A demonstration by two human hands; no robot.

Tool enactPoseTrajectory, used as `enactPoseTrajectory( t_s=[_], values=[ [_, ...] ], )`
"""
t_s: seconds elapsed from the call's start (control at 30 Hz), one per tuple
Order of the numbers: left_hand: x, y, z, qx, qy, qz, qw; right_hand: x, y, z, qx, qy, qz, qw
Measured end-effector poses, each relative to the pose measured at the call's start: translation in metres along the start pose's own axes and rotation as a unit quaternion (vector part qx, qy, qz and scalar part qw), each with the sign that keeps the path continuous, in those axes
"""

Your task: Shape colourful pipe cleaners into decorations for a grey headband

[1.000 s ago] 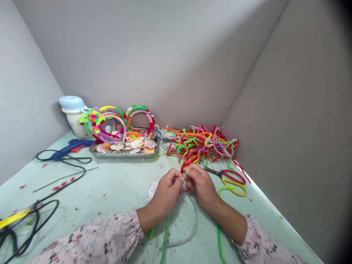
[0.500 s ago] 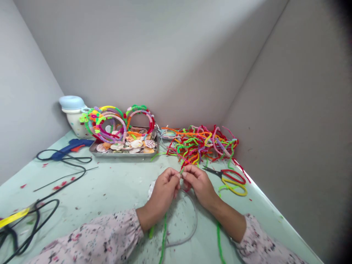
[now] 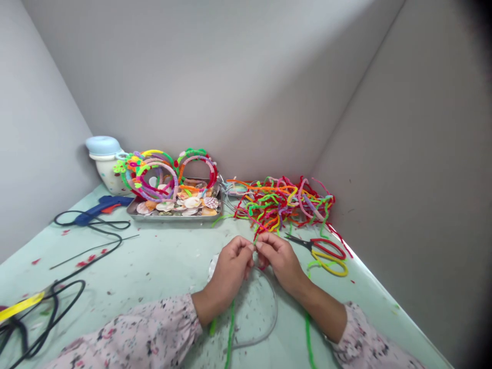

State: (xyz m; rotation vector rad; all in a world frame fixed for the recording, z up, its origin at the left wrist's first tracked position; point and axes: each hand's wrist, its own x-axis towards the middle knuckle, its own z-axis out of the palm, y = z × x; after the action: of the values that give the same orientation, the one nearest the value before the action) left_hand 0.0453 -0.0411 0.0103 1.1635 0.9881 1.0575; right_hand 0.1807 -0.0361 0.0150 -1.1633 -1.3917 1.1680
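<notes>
My left hand (image 3: 227, 274) and my right hand (image 3: 280, 261) meet fingertip to fingertip over the pale green table (image 3: 154, 266). Both are closed in a pinch on a thin green pipe cleaner (image 3: 229, 328) that trails down toward me between my arms. A grey plastic headband (image 3: 269, 318) curves under my hands on the table. Something white (image 3: 212, 265) shows just behind my left hand. A second green pipe cleaner (image 3: 308, 338) lies by my right forearm.
A heap of coloured pipe cleaners (image 3: 282, 201) lies at the back. Red and yellow scissors (image 3: 325, 249) sit right of my hands. A metal tray (image 3: 172, 215) holds shells and wrapped headbands (image 3: 161, 171). A blue glue gun (image 3: 99, 207), black cables (image 3: 88, 246) and a white pot (image 3: 103, 164) are at left.
My fingertips have shifted slightly from a tight cluster to a fine pinch on the green strand. The view has drifted a little; nothing else has moved.
</notes>
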Motion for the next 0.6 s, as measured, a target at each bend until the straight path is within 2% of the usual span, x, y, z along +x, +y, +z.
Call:
enactPoseTrajectory(
  t_s=[0.6],
  values=[
    [-0.0014,0.003,0.0016,0.009,-0.008,-0.002,1.0,0.0005,-0.0004,-0.0003,0.006,0.004,0.002,1.0]
  ],
)
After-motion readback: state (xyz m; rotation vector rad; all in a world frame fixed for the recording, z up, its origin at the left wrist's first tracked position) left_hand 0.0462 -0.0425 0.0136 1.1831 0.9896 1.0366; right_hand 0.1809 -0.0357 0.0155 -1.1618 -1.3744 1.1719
